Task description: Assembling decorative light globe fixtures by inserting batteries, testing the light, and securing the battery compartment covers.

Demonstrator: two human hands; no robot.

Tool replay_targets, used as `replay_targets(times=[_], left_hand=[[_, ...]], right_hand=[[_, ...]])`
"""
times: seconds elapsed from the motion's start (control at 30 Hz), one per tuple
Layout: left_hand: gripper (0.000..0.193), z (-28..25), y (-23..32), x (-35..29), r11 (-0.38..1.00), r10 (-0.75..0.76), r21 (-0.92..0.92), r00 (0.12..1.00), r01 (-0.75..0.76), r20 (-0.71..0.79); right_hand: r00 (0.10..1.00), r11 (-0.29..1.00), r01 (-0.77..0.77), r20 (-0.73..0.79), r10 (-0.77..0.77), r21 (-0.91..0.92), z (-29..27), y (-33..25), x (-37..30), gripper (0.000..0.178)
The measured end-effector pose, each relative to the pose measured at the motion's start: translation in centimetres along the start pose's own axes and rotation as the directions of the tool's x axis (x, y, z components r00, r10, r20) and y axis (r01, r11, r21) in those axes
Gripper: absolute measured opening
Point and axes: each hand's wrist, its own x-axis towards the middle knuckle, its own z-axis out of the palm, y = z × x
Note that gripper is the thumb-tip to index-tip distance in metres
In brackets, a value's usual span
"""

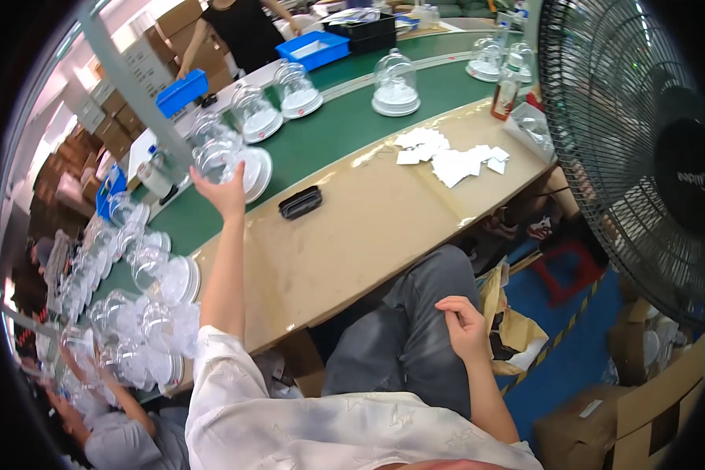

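My left hand (225,193) reaches out over the green conveyor belt, its fingers round a clear plastic dome with a white round base (257,174). The dome is tipped on its side, and part of it is hidden behind the hand. Above my right thigh, my right hand (464,329) is loosely closed with the fingertips drawn together; nothing shows in it. A black oblong case or holder (300,203) lies on the brown work board (352,243) near my left forearm. Farther right on that board is a loose spread of small white cards (454,163).
More clear domes (168,270) crowd the left side; others (395,84) stand along the belt (333,117). A bottle of reddish liquid (506,92) stands at the board's far right corner. A large black fan (642,149) fills the right. Co-workers are across the belt and at lower left.
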Motion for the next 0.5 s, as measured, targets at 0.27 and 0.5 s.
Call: replay_targets(times=[0.27, 0.5], left_hand=[[0.118, 0.7, -4.2, 1.9, 0.976, 0.055, 0.200, 0.982, -0.091, 0.180], [0.123, -0.5, -6.1, 4.0, 0.927, -0.023, 0.366, 0.963, -0.080, 0.269]], right_hand=[[0.996, 0.996, 0.058, -0.065, -0.063, -0.075, 0.2, 0.4, 0.2, 0.020], [0.996, 0.996, 0.041, -0.082, -0.047, -0.080, 0.8, -0.1, 0.5, 0.019]])
